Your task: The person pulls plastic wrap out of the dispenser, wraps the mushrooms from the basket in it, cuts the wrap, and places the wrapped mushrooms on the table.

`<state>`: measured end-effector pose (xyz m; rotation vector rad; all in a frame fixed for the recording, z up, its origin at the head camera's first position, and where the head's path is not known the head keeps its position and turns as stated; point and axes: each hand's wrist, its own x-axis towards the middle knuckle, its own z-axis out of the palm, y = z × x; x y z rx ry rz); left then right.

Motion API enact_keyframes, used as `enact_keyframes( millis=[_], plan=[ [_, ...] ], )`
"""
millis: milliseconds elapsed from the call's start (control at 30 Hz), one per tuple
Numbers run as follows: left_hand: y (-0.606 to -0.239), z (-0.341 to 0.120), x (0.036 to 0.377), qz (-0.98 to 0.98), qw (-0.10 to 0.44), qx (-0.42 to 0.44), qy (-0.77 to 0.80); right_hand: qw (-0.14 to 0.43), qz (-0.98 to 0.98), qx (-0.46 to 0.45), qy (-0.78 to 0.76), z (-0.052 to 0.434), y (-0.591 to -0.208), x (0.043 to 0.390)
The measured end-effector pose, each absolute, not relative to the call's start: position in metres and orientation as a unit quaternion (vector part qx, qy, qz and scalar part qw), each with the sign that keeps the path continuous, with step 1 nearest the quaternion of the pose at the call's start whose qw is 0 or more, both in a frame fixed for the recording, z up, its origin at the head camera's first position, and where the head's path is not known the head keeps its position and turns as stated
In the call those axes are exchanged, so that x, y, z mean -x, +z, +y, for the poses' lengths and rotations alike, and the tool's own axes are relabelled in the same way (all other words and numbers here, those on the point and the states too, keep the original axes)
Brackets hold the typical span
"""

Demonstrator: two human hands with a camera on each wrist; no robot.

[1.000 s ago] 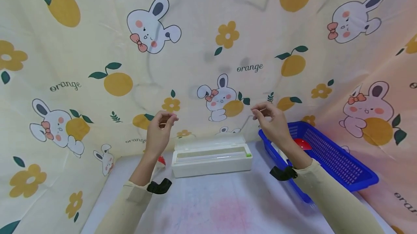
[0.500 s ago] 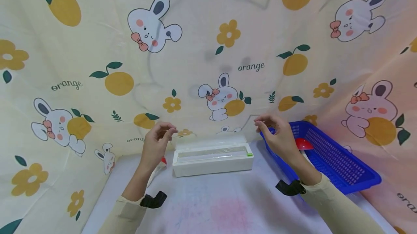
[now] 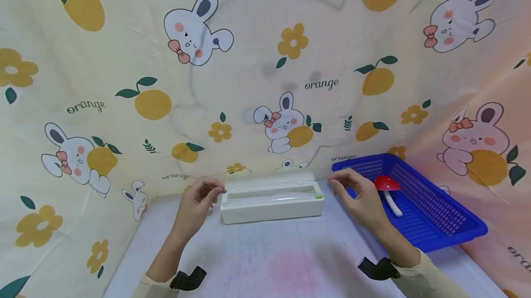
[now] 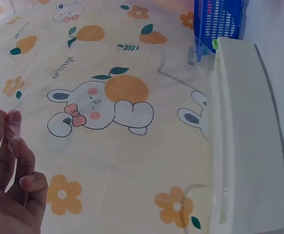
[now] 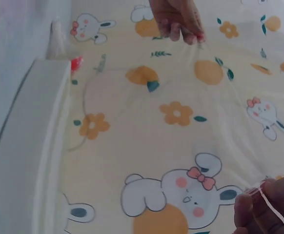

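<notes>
Right now I have a sheet of clear cling film (image 5: 147,102) stretched between both hands, just above and in front of the white dispenser box (image 3: 271,199). It is nearly invisible from the head view; the wrist views show its edge and creases better, and I think it runs down to the box's open slot, though I cannot see that join for sure. My left hand (image 3: 198,205) pinches one corner between thumb and fingertips (image 4: 8,119), and my right hand (image 3: 357,194) pinches the other corner the same way.

Dispenser box sits on the pale table (image 3: 290,265) between the two hands, its lid tipped back toward the cloth. Just beside the right hand is a blue plastic basket (image 3: 435,215) with a red-capped toy mushroom (image 3: 387,188) lying inside. Something small and red (image 3: 210,206) peeks out behind the left hand, mostly hidden by it. A printed backdrop (image 3: 265,58) of rabbits and oranges hangs close behind everything.
</notes>
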<state>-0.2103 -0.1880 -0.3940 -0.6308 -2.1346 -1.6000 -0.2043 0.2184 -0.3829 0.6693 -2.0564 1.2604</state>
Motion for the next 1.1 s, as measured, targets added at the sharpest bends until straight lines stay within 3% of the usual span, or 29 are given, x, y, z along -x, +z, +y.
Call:
enact_keyframes(
  millis=[400,633,800,1100],
  plan=[
    [-0.430,-0.201,0.191,-0.771,0.141,0.238,-0.574,0.242,-0.767,-0.285,0.521,0.221,-0.429,0.180],
    [-0.457,-0.209,0.185,-0.757,0.068,0.304,-0.574,0.185,-0.749,-0.310,0.555,0.223,-0.460,0.174],
    [-0.474,-0.213,0.181,-0.750,0.047,0.335,-0.569,0.158,-0.734,-0.331,0.571,0.224,-0.483,0.171],
    [-0.507,-0.217,0.172,-0.783,-0.065,0.341,-0.516,0.105,-0.741,-0.311,0.586,0.229,-0.505,0.161]
  ],
)
